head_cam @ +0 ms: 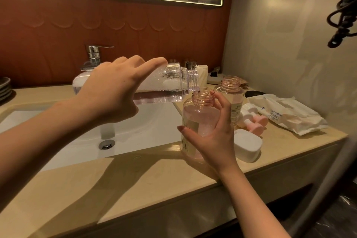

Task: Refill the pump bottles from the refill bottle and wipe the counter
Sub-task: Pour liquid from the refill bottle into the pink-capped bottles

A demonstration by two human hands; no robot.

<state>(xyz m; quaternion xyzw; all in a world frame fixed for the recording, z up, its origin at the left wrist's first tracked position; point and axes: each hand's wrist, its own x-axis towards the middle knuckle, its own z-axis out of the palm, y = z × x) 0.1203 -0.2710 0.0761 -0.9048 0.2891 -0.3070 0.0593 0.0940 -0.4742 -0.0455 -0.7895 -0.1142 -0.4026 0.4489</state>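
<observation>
Over the sink edge, left hand grips the clear refill bottle, tipped flat, foamy liquid trickling into a pink pump bottle, part-filled, gripped by the right hand on the counter. Second pink bottle stands open behind.

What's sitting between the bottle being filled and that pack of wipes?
Head view: the second open pump bottle and loose pump tops, white and pink, lie between the held bottle and the wipes pack.
</observation>
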